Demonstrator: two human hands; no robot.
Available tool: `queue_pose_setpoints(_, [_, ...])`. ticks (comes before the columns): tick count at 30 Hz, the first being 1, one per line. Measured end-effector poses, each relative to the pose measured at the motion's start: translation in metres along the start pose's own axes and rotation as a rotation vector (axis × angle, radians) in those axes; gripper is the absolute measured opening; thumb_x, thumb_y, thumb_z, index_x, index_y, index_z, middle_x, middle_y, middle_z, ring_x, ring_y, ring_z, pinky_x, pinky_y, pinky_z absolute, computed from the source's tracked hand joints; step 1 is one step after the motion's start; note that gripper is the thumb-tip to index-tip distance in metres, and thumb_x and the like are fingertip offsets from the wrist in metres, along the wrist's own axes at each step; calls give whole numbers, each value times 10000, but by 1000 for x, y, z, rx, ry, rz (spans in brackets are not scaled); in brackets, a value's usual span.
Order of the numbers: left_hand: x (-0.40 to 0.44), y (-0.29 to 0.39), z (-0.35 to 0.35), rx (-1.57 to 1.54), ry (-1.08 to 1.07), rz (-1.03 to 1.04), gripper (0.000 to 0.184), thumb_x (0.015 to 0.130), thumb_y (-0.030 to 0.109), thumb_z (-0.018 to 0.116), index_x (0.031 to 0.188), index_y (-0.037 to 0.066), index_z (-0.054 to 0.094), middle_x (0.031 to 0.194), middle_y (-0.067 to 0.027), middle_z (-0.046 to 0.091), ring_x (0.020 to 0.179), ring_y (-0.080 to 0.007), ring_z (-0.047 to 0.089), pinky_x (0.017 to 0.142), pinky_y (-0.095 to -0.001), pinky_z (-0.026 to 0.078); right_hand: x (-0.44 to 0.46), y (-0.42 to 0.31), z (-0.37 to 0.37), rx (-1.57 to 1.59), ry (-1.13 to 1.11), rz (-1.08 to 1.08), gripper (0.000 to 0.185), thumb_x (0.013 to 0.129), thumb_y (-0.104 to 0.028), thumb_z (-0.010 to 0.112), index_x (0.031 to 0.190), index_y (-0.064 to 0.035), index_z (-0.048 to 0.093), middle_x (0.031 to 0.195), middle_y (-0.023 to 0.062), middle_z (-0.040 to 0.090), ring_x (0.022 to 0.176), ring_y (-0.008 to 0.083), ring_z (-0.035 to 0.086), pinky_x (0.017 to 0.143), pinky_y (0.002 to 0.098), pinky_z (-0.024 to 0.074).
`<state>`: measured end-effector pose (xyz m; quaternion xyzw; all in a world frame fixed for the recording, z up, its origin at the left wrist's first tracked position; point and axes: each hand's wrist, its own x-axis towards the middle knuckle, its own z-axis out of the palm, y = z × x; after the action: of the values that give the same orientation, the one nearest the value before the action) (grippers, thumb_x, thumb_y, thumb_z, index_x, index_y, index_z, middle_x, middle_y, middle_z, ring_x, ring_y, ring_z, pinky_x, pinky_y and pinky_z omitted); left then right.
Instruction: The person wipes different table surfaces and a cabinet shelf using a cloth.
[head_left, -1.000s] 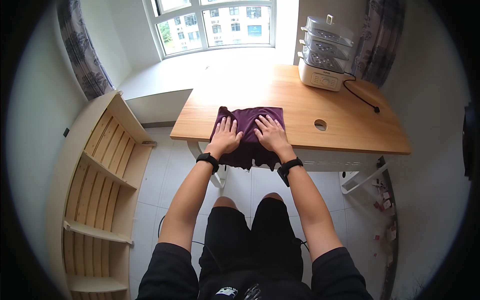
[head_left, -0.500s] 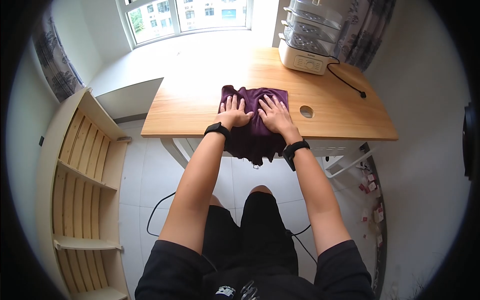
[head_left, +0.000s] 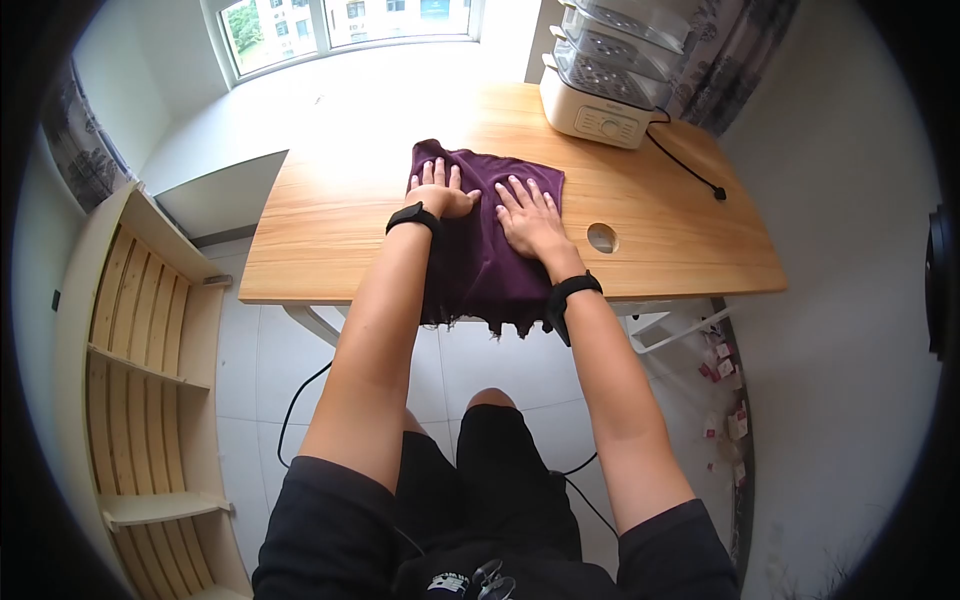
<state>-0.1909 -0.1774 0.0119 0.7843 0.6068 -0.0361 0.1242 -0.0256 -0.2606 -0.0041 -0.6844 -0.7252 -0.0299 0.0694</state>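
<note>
A dark purple cloth (head_left: 485, 255) lies spread on the wooden table (head_left: 335, 225), its frayed lower edge hanging over the front. My left hand (head_left: 442, 192) presses flat on the cloth's upper left part, fingers stretched out. On the right half rests my right hand (head_left: 530, 217), palm down with fingers apart. Neither hand grips the fabric. Folds run through the cloth between the two hands. Black bands circle both wrists.
A food steamer (head_left: 600, 85) with stacked clear tiers stands at the table's back right, its black plug (head_left: 719, 193) lying nearby. A round hole (head_left: 602, 238) is cut in the tabletop right of the cloth. A wooden shelf (head_left: 150, 400) stands left.
Both hands have slid forward with the cloth, away from me, and are slightly farther apart. The cloth lies flatter and wider. The camera view has shifted somewhat.
</note>
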Motion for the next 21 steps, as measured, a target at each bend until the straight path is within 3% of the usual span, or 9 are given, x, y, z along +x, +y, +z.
queue_pose_setpoints(6, [17,1,-7,-9,9,15,820,966,649,263,1588,150,75,1650,-132,-52,1522,-314,-57,1217,-485,18,0,0,1,-11,10,-7,540,1038,-405,282,1550,-234,278,1634,42,188,1508,288,140,1224,467,121])
queue_pose_setpoints(12, [-5,-12,1,-95,63,53,791,970,666,266,1590,219,65,1659,-33,-57,1526,-237,-73,1203,-557,10,-1,-9,-3,-114,3,2,543,1036,-420,287,1545,-231,288,1622,71,225,1494,317,190,1209,487,178])
queue_pose_setpoints(17, [-21,-58,14,-179,124,97,782,967,641,341,1588,221,121,1663,-25,-7,1529,-223,-45,1196,-560,-18,2,-25,-16,-180,-132,54,589,1029,-481,292,1559,-229,246,1635,76,179,1486,359,201,1190,517,224])
queue_pose_setpoints(19, [-34,-81,11,-192,111,90,767,970,633,347,1587,232,131,1663,-11,-15,1528,-211,-55,1197,-551,-34,11,-34,-13,-213,-171,-23,603,1029,-490,292,1564,-221,224,1640,80,156,1492,357,183,1195,498,226])
queue_pose_setpoints(21, [-49,-107,8,-176,99,55,766,987,632,287,1590,211,72,1661,-29,-36,1527,-225,-64,1207,-536,-11,18,-57,-8,-231,-190,-77,605,1031,-483,291,1565,-208,220,1642,81,147,1493,354,178,1195,489,231])
